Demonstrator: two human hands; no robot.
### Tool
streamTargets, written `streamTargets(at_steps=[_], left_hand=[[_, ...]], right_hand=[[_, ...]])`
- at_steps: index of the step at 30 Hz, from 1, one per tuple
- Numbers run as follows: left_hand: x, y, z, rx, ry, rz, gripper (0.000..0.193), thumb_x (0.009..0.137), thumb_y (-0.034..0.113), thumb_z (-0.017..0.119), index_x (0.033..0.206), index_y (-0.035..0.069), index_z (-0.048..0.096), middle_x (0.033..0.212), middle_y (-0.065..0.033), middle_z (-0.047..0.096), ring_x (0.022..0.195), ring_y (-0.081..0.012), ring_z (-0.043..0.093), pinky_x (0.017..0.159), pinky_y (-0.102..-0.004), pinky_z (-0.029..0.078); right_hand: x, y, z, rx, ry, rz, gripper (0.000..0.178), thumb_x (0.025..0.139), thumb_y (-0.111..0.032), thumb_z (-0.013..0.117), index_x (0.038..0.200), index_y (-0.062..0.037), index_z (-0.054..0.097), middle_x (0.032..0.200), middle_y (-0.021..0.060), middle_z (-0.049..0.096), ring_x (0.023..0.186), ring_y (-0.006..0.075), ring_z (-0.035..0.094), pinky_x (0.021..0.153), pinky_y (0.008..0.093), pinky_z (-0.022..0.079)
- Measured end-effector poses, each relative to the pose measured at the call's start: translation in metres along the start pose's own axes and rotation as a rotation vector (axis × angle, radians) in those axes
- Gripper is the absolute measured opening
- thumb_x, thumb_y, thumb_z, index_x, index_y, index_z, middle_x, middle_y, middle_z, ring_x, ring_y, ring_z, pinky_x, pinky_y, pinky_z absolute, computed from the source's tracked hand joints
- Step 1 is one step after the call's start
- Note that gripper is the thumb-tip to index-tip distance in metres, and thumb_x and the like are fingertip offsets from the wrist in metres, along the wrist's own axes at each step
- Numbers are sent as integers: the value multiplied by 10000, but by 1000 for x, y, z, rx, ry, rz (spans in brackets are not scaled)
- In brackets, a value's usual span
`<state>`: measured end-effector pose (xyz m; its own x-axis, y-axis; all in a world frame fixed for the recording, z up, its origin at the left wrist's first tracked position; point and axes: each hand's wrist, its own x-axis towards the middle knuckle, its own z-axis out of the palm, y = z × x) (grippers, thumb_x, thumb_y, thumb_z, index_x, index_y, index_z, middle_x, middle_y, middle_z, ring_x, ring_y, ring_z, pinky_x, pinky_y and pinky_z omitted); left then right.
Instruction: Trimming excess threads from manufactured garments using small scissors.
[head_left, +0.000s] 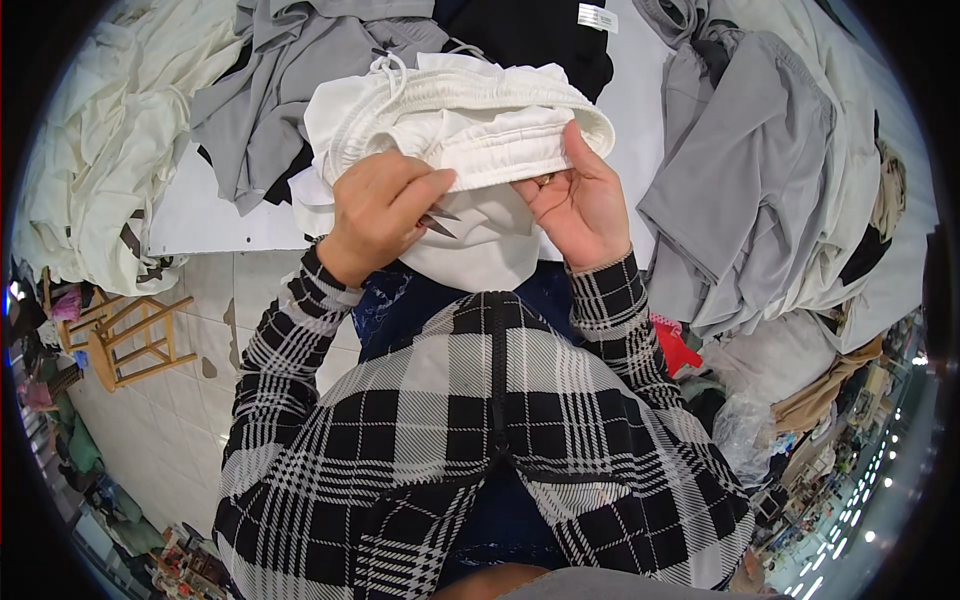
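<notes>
A white garment with a gathered elastic waistband [510, 145] is spread between my two hands at the table's near edge. A loop of white drawstring [392, 75] stands up at its back left. My left hand [385, 212] pinches the waistband's near left edge. In the same hand a small pair of snips [440, 220] is tucked, its dark pointed blades jutting out to the right below the fingers. On the opposite side, my right hand [585, 205] grips the band's right end, thumb inside and fingers beneath. The garment's lower part hangs over the table edge toward me.
Grey garments [740, 170] are heaped at the right, with more grey cloth [260, 110] at the back left. Cream garments [110, 150] drape over the far left side. Black fabric [530, 35] lies behind. A wooden stool [125, 340] is on the tiled floor at left.
</notes>
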<state>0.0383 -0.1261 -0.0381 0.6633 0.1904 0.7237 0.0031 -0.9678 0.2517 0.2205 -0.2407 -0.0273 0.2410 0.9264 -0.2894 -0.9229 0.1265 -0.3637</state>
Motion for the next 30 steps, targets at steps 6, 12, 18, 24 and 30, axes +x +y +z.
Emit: streamTargets(at_steps=[6,12,18,24,30], left_hand=[[-23,-13,12,119,125,48,291,597,10,698,878,62,644,767,-37,575,573,-187,540,497,-286,420],[-27,-19,16,140,155,57,281,599,17,703,870,63,644,767,-43,578,567,-184,543,497,-285,423],[-27,-22,17,157,157,45,277,581,16,701,850,53,646,756,-47,579,568,-187,547,501,-292,429],[-30,-24,20,140,157,30,270,575,7,694,837,52,643,744,-47,580,578,-191,557,503,-295,432],[-12,7,23,-265,-238,-283,202,638,30,695,819,53,609,785,-53,608,603,-226,584,528,-315,472]], right_hand=[[-5,0,-9,109,69,-21,434,977,-246,392,1316,18,329,1334,171,427,1248,297,415,1066,457,338],[-5,2,-14,180,77,-38,436,976,-238,394,1324,12,318,1346,176,411,1253,310,405,1071,465,328],[-4,4,-17,236,43,-37,430,977,-232,390,1326,9,316,1356,172,399,1269,311,384,1078,469,315],[-3,6,-20,280,47,-29,416,969,-206,412,1324,0,340,1369,165,395,1293,306,351,1092,473,284],[-3,-2,-31,-82,141,-31,381,946,-184,478,1272,1,412,1246,131,522,1149,247,517,996,409,412]])
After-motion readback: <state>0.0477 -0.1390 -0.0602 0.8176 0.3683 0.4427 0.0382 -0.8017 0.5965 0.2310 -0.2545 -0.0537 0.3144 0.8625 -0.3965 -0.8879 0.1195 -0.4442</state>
